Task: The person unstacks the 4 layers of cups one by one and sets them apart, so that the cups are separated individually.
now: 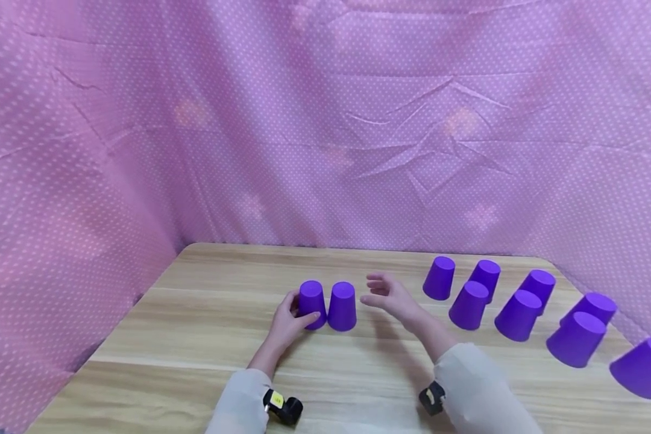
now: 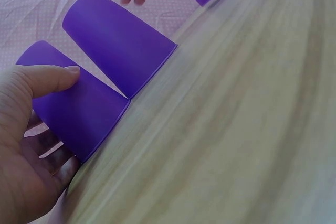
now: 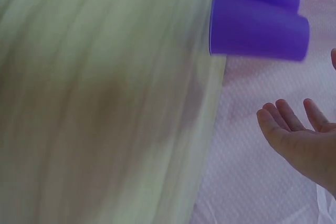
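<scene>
Two purple cups stand upside down side by side near the middle of the table, their rims touching or nearly so. My left hand (image 1: 286, 323) grips the left cup (image 1: 311, 299), thumb across its near side and fingers round behind it. The right cup (image 1: 342, 306) stands free of both hands. Just to its right my right hand (image 1: 395, 301) is raised, holding nothing. In the right wrist view its fingers (image 3: 287, 115) are spread and slightly bent, apart from the cups.
Several more upside-down purple cups stand in two slanting rows on the right, among them a front cup (image 1: 518, 316) and a back cup (image 1: 439, 278). The wooden table (image 1: 195, 325) has a pink dotted cloth (image 1: 314, 150) hanging behind and beside it.
</scene>
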{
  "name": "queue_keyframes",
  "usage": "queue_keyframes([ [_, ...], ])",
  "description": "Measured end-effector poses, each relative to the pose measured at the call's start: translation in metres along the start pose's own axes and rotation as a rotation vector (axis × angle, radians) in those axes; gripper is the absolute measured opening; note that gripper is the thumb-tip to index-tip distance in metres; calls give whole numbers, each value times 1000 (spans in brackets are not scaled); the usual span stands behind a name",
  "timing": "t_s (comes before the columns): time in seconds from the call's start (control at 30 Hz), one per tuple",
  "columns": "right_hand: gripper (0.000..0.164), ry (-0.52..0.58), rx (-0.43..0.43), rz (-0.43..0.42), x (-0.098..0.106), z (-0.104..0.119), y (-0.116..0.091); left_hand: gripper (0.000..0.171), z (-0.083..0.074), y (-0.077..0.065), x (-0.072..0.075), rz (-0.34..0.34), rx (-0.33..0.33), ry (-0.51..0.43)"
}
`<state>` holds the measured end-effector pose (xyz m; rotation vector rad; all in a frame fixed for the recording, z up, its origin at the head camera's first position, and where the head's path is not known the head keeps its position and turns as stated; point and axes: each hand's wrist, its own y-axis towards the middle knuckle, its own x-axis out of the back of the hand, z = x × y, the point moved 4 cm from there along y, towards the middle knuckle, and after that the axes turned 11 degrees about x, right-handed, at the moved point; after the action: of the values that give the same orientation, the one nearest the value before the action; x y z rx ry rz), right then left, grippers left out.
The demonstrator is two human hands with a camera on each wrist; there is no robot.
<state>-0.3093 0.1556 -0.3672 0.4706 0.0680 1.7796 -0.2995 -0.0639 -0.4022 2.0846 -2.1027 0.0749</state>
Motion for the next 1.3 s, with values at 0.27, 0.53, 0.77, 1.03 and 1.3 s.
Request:
queue_keyframes([
  [0.27,56,40,-12,-27,-29,-7,6,59,28,15,-1,-7,30,21],
  [0.53,50,32,9,-46,-41,-8,9,60,28,15,0,-15,39,42],
  [0.77,47,47,4,-43,-44,-10,10,60,29,15,0,-13,44,47],
  [1.03,48,13,-12,-67,-36,-12,10,62,31,16,-1,-7,51,46],
  [1.3,50,-34,-64,-137,-2,-15,12,62,28,18,-1,-17,76,61],
])
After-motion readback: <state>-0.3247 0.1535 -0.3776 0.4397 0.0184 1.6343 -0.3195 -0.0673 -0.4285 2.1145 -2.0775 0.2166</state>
